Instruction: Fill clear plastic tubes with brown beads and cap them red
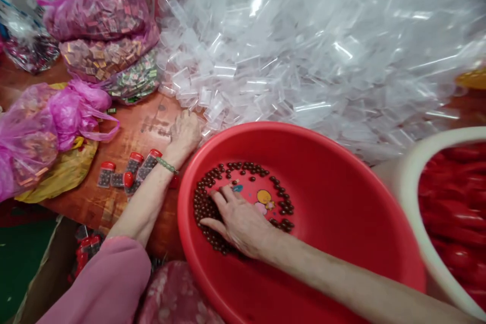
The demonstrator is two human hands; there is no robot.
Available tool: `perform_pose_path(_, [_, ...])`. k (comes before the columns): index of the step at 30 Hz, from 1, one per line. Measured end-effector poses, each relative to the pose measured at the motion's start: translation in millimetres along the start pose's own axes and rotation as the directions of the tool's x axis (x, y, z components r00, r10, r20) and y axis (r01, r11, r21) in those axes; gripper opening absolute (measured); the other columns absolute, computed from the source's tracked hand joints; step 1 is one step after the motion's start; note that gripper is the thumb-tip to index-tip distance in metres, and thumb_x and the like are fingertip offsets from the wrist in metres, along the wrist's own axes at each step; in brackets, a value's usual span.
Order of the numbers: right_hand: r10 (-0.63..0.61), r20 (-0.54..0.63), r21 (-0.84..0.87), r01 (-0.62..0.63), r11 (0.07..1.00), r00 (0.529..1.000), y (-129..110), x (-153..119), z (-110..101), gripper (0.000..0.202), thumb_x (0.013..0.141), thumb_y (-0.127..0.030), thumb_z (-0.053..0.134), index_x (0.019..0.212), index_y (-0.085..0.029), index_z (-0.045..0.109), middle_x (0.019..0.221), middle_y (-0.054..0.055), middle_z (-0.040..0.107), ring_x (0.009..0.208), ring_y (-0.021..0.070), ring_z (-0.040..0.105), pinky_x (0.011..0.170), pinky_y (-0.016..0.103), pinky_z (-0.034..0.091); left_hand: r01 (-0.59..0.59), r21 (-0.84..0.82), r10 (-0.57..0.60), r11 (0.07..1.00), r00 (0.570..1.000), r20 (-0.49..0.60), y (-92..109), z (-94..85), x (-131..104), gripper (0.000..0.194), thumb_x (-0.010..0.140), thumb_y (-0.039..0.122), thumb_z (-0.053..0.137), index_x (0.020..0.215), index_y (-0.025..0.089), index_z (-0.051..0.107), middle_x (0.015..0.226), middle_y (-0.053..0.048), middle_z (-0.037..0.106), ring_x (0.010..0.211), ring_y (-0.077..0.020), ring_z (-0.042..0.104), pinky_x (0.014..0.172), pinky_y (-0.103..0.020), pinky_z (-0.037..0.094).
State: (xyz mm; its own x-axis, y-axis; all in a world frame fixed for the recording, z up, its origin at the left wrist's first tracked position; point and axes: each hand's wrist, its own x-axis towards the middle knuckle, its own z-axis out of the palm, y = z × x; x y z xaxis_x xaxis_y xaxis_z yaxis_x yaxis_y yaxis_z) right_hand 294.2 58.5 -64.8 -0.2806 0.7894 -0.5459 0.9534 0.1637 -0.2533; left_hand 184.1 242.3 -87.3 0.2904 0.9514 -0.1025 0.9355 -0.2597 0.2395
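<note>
My right hand [243, 220] reaches into a red plastic basin [326, 177]. Its fingers are apart and touch the small brown balls [207, 207], which lie in a rough ring on the basin's floor. Cartoon prints show in the bare middle. My left hand [186, 131], with a green bead bracelet [167, 164] at the wrist, is at the near edge of a heap of clear plastic jars [228, 96]. Its fingertips are hidden, so I cannot tell if it grips a jar. Several filled jars with red lids [134, 163] lie on the table beside my left forearm.
Pink bags of small wrapped pieces [98, 15] are stacked at the back left, and another pink bag [30, 126] lies nearer on yellow plastic. To the right stands a white-rimmed tub [410, 177] of red lids. Below the table edge, an open box holds more red-lidded jars [87, 250].
</note>
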Motion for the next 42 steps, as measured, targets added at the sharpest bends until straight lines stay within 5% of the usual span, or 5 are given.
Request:
perform_pose_path(7, [-0.161, 0.121, 0.320, 0.116, 0.940, 0.979, -14.7, -27.1, 15.4, 0.024, 0.101, -0.031, 0.037, 0.098, -0.018, 0.056, 0.102, 0.012, 0.063, 0.090, 0.0220, 0.063, 0.084, 0.037, 0.052, 0.050, -0.258, -0.062, 0.965, 0.997, -0.038, -2.3, 8.8, -9.0, 0.029, 0.098, 0.027, 0.046, 0.113, 0.004, 0.057, 0.115, -0.024, 0.062, 0.115, -0.0342, 0.057, 0.099, -0.048, 0.044])
perform_pose_path(17, [-0.166, 0.114, 0.529, 0.082, 0.844, 0.979, -2.8, -54.8, 37.6, 0.023, 0.101, -0.033, 0.032, 0.087, -0.024, 0.049, 0.090, 0.006, 0.064, 0.083, 0.0179, 0.064, 0.080, 0.034, 0.054, -0.347, -0.235, 0.400, 0.908, 0.884, 0.242, -44.7, -21.5, -65.5, 0.089, 0.072, 0.018, 0.076, 0.150, 0.011, 0.034, 0.148, -0.026, 0.040, 0.136, -0.0392, 0.042, 0.109, -0.046, 0.038])
perform_pose_path(27, [-0.119, 0.039, 0.607, 0.071, 0.792, 0.992, -17.3, -60.1, 46.8, 0.030, 0.100, -0.034, 0.030, 0.077, -0.024, 0.046, 0.073, 0.003, 0.061, 0.064, 0.0151, 0.058, 0.063, 0.030, 0.048, -0.390, -0.013, 0.390, 0.921, 0.920, 0.040, -27.6, 19.3, -42.9, 0.044, 0.099, 0.018, 0.035, 0.141, 0.016, 0.047, 0.134, -0.022, 0.052, 0.128, -0.0364, 0.045, 0.097, -0.048, 0.039])
perform_pose_path(33, [-0.077, 0.451, 0.890, -0.442, 0.108, 0.889, -25.5, -38.4, 36.0, 0.033, 0.081, -0.049, 0.058, 0.069, -0.022, 0.043, 0.051, -0.007, 0.043, 0.040, 0.0061, 0.034, 0.037, 0.019, 0.023, -0.285, -0.320, 0.282, 0.904, 0.958, -0.055, -35.6, 18.7, -15.8, 0.032, 0.098, 0.026, 0.045, 0.122, 0.015, 0.063, 0.118, -0.018, 0.061, 0.112, -0.0305, 0.058, 0.096, -0.043, 0.043])
perform_pose_path(42, [-0.218, 0.217, 0.906, -0.279, -0.318, 0.952, -2.7, -10.5, -15.5, 0.033, 0.071, -0.050, 0.061, 0.066, -0.019, 0.050, 0.050, -0.004, 0.054, 0.028, 0.0040, 0.029, 0.028, 0.017, 0.014, -0.014, -0.998, -0.127, 0.054, 0.992, -0.021, -55.6, -29.9, -52.6, 0.035, 0.083, 0.040, 0.072, 0.108, 0.015, 0.069, 0.092, -0.005, 0.074, 0.075, -0.0131, 0.070, 0.074, -0.027, 0.057])
